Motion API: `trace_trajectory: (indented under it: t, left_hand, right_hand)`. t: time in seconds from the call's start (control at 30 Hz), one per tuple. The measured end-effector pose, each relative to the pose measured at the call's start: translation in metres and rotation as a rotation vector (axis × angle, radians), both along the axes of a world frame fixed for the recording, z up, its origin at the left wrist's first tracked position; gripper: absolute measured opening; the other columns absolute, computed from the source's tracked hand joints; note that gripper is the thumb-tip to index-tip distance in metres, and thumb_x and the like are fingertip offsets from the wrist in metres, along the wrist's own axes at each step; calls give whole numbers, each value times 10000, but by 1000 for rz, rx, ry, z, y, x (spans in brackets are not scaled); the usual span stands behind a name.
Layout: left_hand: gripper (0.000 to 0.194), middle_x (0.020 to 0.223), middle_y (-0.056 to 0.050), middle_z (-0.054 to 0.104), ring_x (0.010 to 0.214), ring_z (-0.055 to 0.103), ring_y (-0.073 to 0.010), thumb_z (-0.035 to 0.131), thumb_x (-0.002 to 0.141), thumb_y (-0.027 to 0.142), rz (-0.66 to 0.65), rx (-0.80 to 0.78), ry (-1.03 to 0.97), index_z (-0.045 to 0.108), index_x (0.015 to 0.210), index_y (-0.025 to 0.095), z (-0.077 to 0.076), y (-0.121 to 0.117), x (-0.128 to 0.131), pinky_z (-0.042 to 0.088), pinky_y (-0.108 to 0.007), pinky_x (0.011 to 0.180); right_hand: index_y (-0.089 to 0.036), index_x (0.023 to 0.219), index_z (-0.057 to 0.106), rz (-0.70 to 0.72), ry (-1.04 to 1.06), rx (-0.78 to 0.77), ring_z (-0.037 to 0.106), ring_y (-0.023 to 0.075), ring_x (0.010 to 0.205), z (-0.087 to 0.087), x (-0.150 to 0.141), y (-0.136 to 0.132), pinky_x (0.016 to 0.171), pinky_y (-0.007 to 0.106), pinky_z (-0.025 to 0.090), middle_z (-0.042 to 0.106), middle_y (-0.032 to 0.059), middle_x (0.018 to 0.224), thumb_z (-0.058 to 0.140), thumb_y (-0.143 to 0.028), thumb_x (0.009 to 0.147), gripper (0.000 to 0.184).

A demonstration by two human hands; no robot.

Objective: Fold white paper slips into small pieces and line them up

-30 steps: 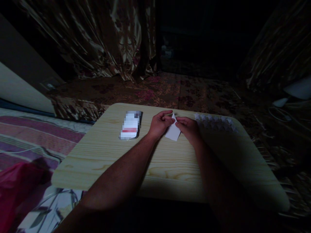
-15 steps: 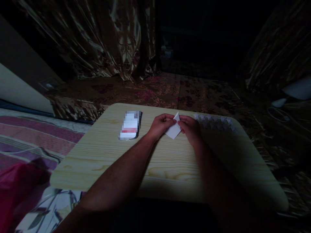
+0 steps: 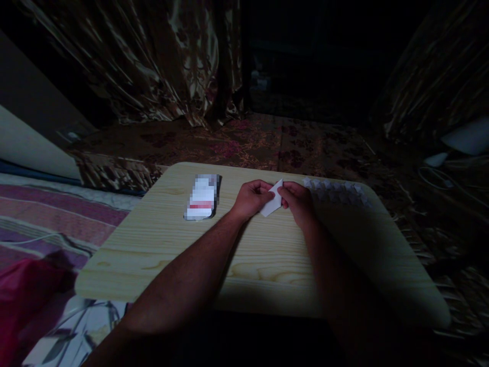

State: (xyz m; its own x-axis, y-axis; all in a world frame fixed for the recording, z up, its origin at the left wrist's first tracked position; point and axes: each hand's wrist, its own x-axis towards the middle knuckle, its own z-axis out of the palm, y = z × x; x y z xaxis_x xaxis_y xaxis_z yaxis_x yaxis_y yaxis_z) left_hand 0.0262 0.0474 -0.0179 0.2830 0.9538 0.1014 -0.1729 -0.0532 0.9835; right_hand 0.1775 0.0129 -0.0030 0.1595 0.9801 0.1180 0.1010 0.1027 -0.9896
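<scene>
A small folded piece of white paper [image 3: 271, 205], with a pointed top, is held just above the table between my two hands. My left hand [image 3: 252, 198] pinches its left side, thumb lying across the front. On the other side, my right hand [image 3: 297, 200] grips the upper right edge between thumb and fingers. Some fingertips are hidden behind the paper. Beyond my right hand, several small folded white paper pieces [image 3: 336, 189] lie in rows near the table's far right edge.
A phone [image 3: 201, 198], its screen blurred out, lies on the light wooden table [image 3: 160, 244] left of my hands. Striped bedding [image 3: 103, 219] borders the table's left side. Patterned curtains [image 3: 191, 61] hang behind. A white lamp-like object [image 3: 468, 136] stands at the far right.
The white paper has turned slightly in my fingers, its lower corner shifting left and its lower right edge now straighter. Both hands keep hold of it.
</scene>
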Motion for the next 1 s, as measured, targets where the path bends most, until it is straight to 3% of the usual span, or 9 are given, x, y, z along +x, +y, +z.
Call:
trace_trajectory:
  t: [0.2,0.77,1.0]
  left_hand:
    - [310,722,-43,692,569,609,-126,813,572,260,1,4,11,687,815,115,2,-2,1,472,-240,540]
    - [321,729,-41,701,578,618,-128,806,581,262,0,-12,7,682,836,113,4,-4,1,476,-237,548]
    - [245,711,-32,700,561,598,-124,717,635,231,9,-11,7,700,852,120,5,-4,1,444,-229,526]
  right_hand:
    - [-160,785,662,-40,-36,6,469,98,437,1,0,-1,410,219,361,590,-16,542,658,-438,711,288]
    - [-168,787,637,-51,-14,42,447,89,415,-3,0,1,406,214,347,555,-46,505,656,-400,725,241]
    - [-162,789,628,-52,-4,45,439,83,409,-2,0,1,401,212,336,559,-44,513,652,-392,733,238]
